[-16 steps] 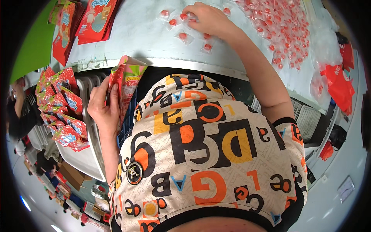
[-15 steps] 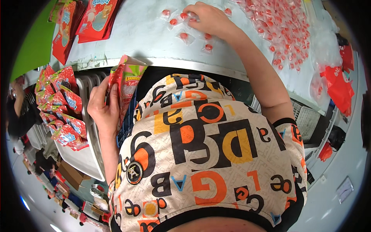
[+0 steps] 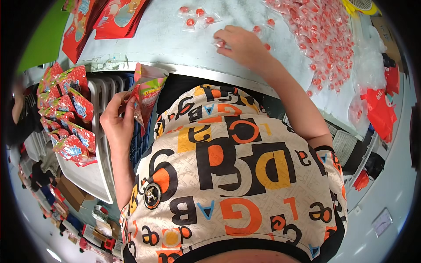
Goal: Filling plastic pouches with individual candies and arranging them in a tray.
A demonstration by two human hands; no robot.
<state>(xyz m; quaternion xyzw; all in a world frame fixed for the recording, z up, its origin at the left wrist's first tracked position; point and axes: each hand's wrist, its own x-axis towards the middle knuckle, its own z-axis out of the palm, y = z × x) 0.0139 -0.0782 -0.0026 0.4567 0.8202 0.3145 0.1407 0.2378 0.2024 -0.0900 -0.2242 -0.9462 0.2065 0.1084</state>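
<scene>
My left hand [image 3: 118,116] grips a red and pink pouch [image 3: 149,93] by its side, thumb on the front, just off the table's front edge. The pouch stands upright with its top gaping; its inside is hidden. Over the table, my right hand [image 3: 243,49] has its fingers pinched on a clear-wrapped red candy [image 3: 220,44]; whether more are under the fingers I cannot tell. Past that hand lie several loose wrapped candies [image 3: 190,22]. A few more, such as one candy [image 3: 270,22], lie to its right. The big candy pile [image 3: 318,44] spreads further right.
Flat red pouches [image 3: 117,19] lie stacked at the table's far left. Beside my left arm, a white tray [image 3: 87,177] carries rows of plump red pouches [image 3: 74,107]. A red plastic bag [image 3: 378,111] hangs at the right corner. A yellow-rimmed round object [image 3: 362,6] is far right.
My right hand has drawn back toward the table's front edge, closing on a candy. Candies that lay near the edge no longer show. My left hand keeps the pouch; the view has shifted slightly.
</scene>
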